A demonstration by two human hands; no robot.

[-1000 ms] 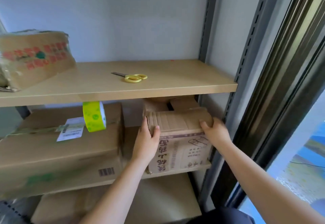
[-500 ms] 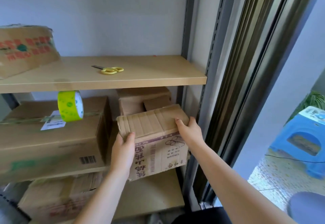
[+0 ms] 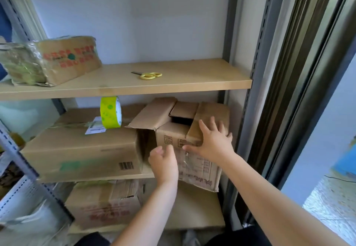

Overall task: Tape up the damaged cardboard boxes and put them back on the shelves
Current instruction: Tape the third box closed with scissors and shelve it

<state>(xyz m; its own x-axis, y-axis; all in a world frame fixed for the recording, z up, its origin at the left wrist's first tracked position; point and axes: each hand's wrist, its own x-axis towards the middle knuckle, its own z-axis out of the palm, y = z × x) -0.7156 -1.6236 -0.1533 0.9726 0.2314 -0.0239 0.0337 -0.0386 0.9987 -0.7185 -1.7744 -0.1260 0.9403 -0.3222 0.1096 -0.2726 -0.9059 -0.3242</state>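
Right hand (image 3: 212, 143) spreads flat over the open box (image 3: 192, 139) on the middle shelf (image 3: 148, 175), steadying its loose flap; left hand (image 3: 163, 161) hovers loosely curled, gripping nothing, ready to seat it.

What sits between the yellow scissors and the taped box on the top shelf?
Nothing: in the head view the top shelf is bare board from the taped box at its left end to the scissors near the middle.

Person: two bare forearms, no sleeves, watch or rings visible; left hand (image 3: 163, 163) and right hand (image 3: 212, 143) ungloved; dark garment (image 3: 237, 236) at near edge.
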